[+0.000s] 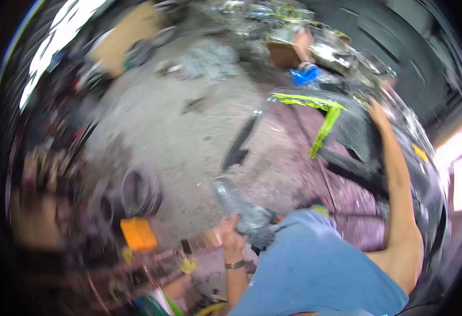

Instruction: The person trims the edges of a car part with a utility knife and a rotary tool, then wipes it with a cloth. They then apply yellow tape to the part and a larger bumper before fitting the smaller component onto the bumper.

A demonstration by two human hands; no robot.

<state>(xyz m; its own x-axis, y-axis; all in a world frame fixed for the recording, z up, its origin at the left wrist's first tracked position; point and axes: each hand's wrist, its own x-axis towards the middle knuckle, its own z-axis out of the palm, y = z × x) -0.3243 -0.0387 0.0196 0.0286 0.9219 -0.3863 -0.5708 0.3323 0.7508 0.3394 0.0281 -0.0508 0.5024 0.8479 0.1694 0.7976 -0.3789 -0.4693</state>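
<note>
A: Where is the taped frame being seen?
B: It is being seen at about 8 o'clock from the right hand, with lime tape being carried along its upper edge and down one side.

A: Which hand is being placed nearer?
B: The right. It is being rested on the dark upper edge or held just over it; through the blur, contact cannot be told. From the left hand, the frame is being viewed between 1 and 2 o'clock, well apart.

A: And its long axis?
B: No single axis is being shown clearly. The upper strip is being seen running from 9 to between 3 and 4 o'clock, the other slanting from 1 to 7.

A: How are the fingers being set?
B: On the right, they are being pointed toward 11 o'clock; whether they are being spread or pressed together cannot be told. On the left, they are being blurred too, and whether anything is being pinched cannot be told.

A: What is being seen about the left hand?
B: A grey shape, just beside it toward 12 o'clock, and an orange piece, farther off at 9.
</note>
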